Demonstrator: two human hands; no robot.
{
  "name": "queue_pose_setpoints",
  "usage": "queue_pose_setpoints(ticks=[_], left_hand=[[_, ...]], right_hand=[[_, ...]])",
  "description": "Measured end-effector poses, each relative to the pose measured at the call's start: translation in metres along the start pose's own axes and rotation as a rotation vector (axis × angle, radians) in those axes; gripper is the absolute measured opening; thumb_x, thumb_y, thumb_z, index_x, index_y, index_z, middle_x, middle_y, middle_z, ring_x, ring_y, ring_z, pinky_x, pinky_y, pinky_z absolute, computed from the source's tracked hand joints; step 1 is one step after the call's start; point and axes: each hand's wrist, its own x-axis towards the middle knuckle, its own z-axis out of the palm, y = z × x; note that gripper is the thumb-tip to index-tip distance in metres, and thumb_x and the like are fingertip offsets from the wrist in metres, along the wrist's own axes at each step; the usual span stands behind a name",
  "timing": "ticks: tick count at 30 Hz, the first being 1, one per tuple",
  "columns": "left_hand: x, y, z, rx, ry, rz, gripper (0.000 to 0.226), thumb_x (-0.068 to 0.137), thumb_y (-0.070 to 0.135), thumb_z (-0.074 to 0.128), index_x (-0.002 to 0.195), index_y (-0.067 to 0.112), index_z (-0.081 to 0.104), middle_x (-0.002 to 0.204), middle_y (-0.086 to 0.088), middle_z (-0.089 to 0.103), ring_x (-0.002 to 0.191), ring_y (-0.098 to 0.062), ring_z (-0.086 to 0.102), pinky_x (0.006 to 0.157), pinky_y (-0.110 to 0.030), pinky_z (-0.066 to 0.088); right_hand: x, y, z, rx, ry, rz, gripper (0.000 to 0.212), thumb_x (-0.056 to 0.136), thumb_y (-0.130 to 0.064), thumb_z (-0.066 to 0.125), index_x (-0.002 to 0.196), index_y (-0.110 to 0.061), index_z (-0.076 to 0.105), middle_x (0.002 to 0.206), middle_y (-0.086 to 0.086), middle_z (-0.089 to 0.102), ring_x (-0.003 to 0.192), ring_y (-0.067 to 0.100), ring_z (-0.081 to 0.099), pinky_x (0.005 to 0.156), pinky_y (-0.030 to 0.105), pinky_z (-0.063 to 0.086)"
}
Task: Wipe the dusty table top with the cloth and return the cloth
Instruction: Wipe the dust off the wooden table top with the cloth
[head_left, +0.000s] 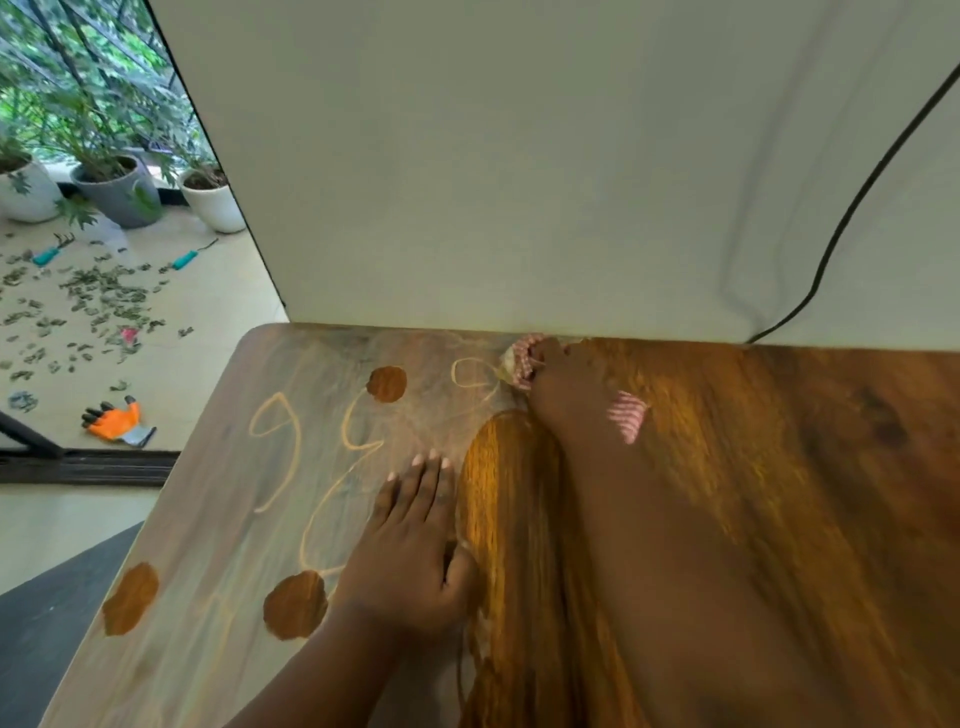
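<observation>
Cloth (524, 361) lies bunched under the right hand (576, 400), whose grip clenches it at the far edge of the desk (779, 467), touching the white wall (519, 182). Left hand (410, 545) rests flat, fingers released, on the dusty left half; the right half is wiped.

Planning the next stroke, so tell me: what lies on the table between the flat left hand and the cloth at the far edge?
In the head view, only dusty table top with finger-drawn loops lies between the left hand and cloth.
</observation>
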Motion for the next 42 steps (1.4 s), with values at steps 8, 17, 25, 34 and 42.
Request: queue_pose_setpoints(ticks=[8,17,25,34,42], left_hand=[[0.002,0.003,-0.005,0.025,-0.060,-0.016,0.074,0.085,0.057,0.001,0.143,0.022,-0.028,0.156,0.001,-0.025,0.138,-0.011,-0.035,0.113,-0.032,-0.024],[0.004,0.002,-0.007,0.016,-0.092,0.002,0.076,0.083,0.059,0.001,0.141,0.021,-0.030,0.154,0.000,-0.028,0.138,-0.011,-0.036,0.112,-0.032,-0.026],[0.004,0.003,-0.008,0.015,-0.085,-0.004,0.079,0.083,0.059,0.004,0.144,0.018,-0.024,0.156,0.000,-0.022,0.139,-0.013,-0.034,0.112,-0.031,-0.025],[0.004,0.001,-0.006,-0.012,-0.082,-0.004,0.079,0.086,0.062,0.005,0.145,0.020,-0.026,0.155,0.000,-0.027,0.137,-0.011,-0.038,0.113,-0.034,-0.024],[0.002,0.004,-0.007,-0.048,-0.073,-0.015,0.080,0.089,0.059,0.012,0.150,0.016,-0.018,0.159,-0.003,-0.019,0.141,-0.014,-0.032,0.116,-0.037,-0.017]], right_hand=[[-0.087,0.043,0.011,0.138,-0.016,-0.312,0.029,0.093,-0.039,0.035,0.116,-0.045,0.051,0.131,-0.009,0.050,0.113,0.022,0.040,0.089,0.039,0.035],[0.034,-0.006,0.008,-0.095,0.230,0.162,0.034,0.094,-0.015,0.041,0.125,-0.020,0.053,0.127,0.010,0.052,0.115,0.037,0.044,0.099,0.047,0.032],[0.023,0.009,0.000,-0.063,0.017,-0.347,0.038,0.098,-0.030,0.042,0.135,-0.034,0.050,0.144,-0.003,0.047,0.131,0.026,0.040,0.107,0.038,0.031],[0.026,-0.032,0.007,-0.033,0.071,-0.069,0.036,0.097,-0.030,0.038,0.125,-0.021,0.060,0.128,0.008,0.060,0.117,0.030,0.052,0.100,0.043,0.038],[0.020,-0.063,0.019,-0.045,-0.105,-0.386,0.039,0.099,-0.038,0.037,0.136,-0.036,0.048,0.141,0.004,0.050,0.126,0.029,0.046,0.102,0.038,0.035]])
